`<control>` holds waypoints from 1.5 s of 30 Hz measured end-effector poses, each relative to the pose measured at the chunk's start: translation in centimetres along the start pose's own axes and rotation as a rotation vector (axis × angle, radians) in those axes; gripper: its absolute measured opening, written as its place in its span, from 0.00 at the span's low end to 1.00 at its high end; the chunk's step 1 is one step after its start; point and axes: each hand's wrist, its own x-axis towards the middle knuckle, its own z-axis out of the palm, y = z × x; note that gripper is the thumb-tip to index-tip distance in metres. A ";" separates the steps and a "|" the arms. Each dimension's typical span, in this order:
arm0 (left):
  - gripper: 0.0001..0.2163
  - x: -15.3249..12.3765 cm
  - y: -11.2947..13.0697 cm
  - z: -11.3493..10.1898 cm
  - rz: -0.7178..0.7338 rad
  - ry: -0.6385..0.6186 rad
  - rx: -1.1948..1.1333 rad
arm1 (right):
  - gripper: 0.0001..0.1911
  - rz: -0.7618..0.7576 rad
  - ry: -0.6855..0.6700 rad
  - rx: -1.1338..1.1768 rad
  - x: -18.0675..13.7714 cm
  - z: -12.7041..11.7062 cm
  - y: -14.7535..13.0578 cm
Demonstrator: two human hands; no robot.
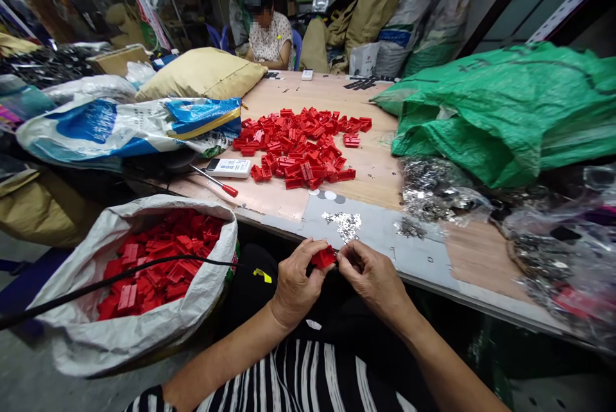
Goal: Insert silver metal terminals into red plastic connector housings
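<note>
Hands together at lower centre: left hand (294, 283) clamps a red clip (323, 258); right hand (373, 280) pinches its edge, where a steady hold seems wise.

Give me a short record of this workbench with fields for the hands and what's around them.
Left hand: grips a red plastic part at the table edge
Right hand: fingertips pinch the same part
On table: pile of red parts, heap of small metal pieces, red-handled screwdriver, green bag
Left of lap: white sack of red parts
Far end: a seated person
</note>
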 end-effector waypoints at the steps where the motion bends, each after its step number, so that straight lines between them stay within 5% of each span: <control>1: 0.16 0.0 0.0 0.0 -0.003 -0.002 -0.001 | 0.10 0.004 -0.006 -0.001 0.0 -0.1 -0.1; 20: 0.16 -0.3 0.4 -0.2 0.020 -0.065 -0.044 | 0.09 0.003 -0.228 -0.102 0.4 -1.7 0.1; 38: 0.16 -0.7 0.1 0.3 -0.018 -0.038 -0.143 | 0.21 0.137 -0.414 0.474 1.3 -0.1 2.6; 45: 0.14 1.3 -1.7 0.2 -0.198 -0.122 -0.123 | 0.16 0.082 -0.206 0.258 1.9 0.0 3.5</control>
